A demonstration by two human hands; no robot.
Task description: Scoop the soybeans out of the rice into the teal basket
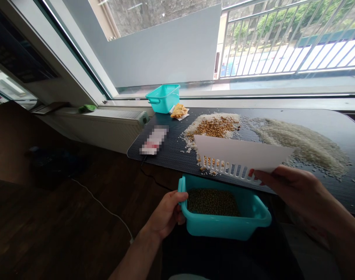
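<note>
My left hand [168, 212] grips the left end of a turquoise plastic tub [224, 227], thumb over its rim. Small dark green beans [214, 202] cover part of the tub's floor. The tub is just below the table's front edge. My right hand [294, 184] pinches the right end of a white slotted plastic sheet [238, 151], whose row of slots faces down above the table edge. Behind and below the sheet lies a heap of white rice with orange-brown peas [215, 126] on top; some peas show through the slots.
A larger rice pile [305, 140] spreads over the right of the dark table [171, 155]. At the back left stand another turquoise tub [165, 99] and a yellow crumpled item [179, 111] on white paper. A blurred-out flat object [154, 140] lies nearby. A radiator [113, 120] is left.
</note>
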